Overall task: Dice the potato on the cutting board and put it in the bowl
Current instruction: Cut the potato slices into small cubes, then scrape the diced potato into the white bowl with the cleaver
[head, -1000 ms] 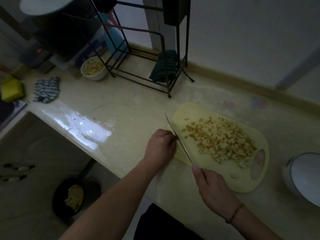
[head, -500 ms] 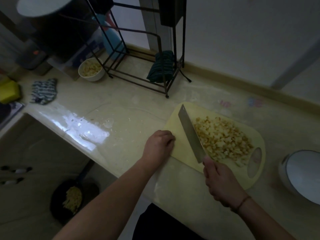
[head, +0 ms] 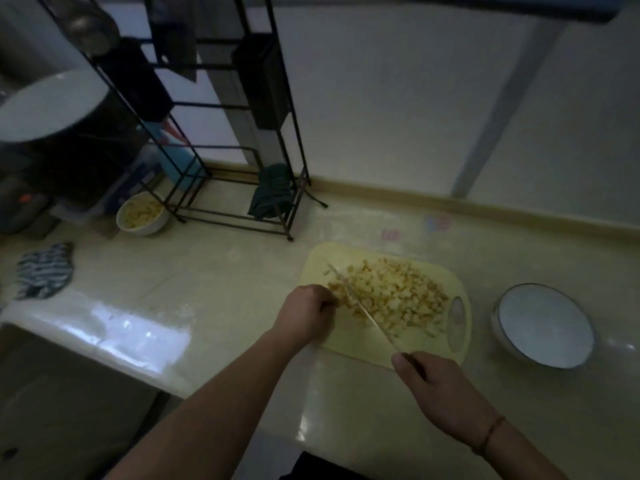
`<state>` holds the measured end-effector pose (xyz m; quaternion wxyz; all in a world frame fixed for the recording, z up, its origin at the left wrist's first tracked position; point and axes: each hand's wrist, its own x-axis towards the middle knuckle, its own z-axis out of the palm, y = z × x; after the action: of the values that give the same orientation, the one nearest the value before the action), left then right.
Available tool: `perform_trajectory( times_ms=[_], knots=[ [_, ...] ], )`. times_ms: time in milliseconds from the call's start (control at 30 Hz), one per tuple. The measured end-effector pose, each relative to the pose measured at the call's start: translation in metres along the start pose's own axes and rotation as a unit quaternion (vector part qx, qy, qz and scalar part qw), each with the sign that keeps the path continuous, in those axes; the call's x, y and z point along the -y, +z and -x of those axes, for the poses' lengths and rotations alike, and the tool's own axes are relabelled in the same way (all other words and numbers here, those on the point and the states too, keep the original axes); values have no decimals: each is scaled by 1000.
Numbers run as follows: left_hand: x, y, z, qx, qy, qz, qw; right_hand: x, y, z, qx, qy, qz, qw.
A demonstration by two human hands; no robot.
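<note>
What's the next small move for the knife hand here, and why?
Probably sweep the diced potato together with the knife for transfer: the right hand has the blade edge-down in the pile, the left hand rests curled beside it, and the white bowl right of the cutting board looks empty.

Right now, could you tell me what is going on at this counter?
A person is dicing potato on a yellow cutting board. The right hand grips a knife whose blade runs through the pile of potato cubes. The left hand rests, fingers curled, at the pile's left edge. An empty white bowl sits on the counter to the right of the board; no potato is in it yet.
</note>
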<state>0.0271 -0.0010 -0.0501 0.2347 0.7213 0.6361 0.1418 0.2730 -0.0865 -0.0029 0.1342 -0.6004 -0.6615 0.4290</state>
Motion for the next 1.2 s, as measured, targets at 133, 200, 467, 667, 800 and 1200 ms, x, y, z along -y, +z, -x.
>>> perform_trajectory(
  times_ms=[133,200,467,667,800,1200],
  knots=[
    [7,-23,5,-120,-99,86,984,-5,-5,11,-10,-2,118,993],
    [6,-36,12,-235,-112,127,957,-1,-10,14,-23,-9,185,983],
    [-53,-30,42,-46,286,-22,957,8,-33,23,-13,-78,371,925],
    [-83,-1,51,-39,207,-72,975,3,-48,42,-8,-116,411,904],
    [-93,6,51,-29,101,-123,987,-3,-53,48,-21,-125,416,901],
    [-99,-7,36,-212,105,-52,970,-49,-59,45,-91,31,-147,985]
  ],
)
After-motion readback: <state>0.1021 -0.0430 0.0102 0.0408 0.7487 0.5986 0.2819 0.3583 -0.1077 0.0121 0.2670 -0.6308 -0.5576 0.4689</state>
